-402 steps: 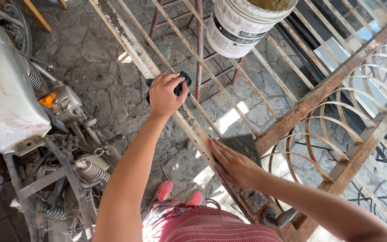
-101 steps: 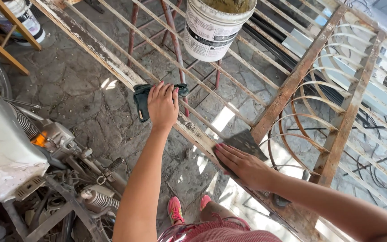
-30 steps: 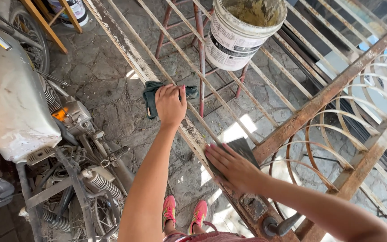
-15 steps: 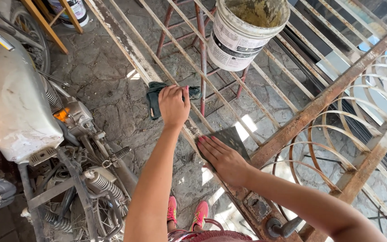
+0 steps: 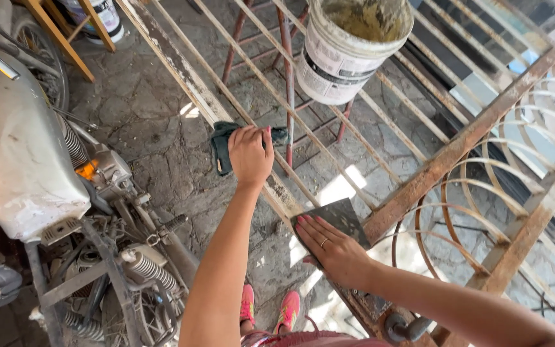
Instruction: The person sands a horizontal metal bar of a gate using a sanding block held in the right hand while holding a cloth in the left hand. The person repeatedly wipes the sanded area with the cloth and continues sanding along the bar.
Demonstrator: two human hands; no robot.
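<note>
The dark sheet of sandpaper [image 5: 336, 218] lies flat on the rusty gate frame [image 5: 419, 186], pinned under the spread fingers of the right hand [image 5: 332, 247], which presses it with an open palm rather than gripping it; compared with half a second ago the sheet sits slightly further down the bar, toward the body, so the rubbing stroke is moving along the rail. Ahead of it, the left hand [image 5: 250, 154] is closed over a dark green cloth [image 5: 223, 144] on the same pale, scraped bar, much where it was a moment before. Beyond that hand a white bucket [image 5: 345, 54] of greenish paste stands on a red stool. To the left, a worn motorcycle [image 5: 27, 167] is cut off by the edge. How much of the sheet lies under the palm cannot be seen, and the gate's far end runs out of view.
</note>
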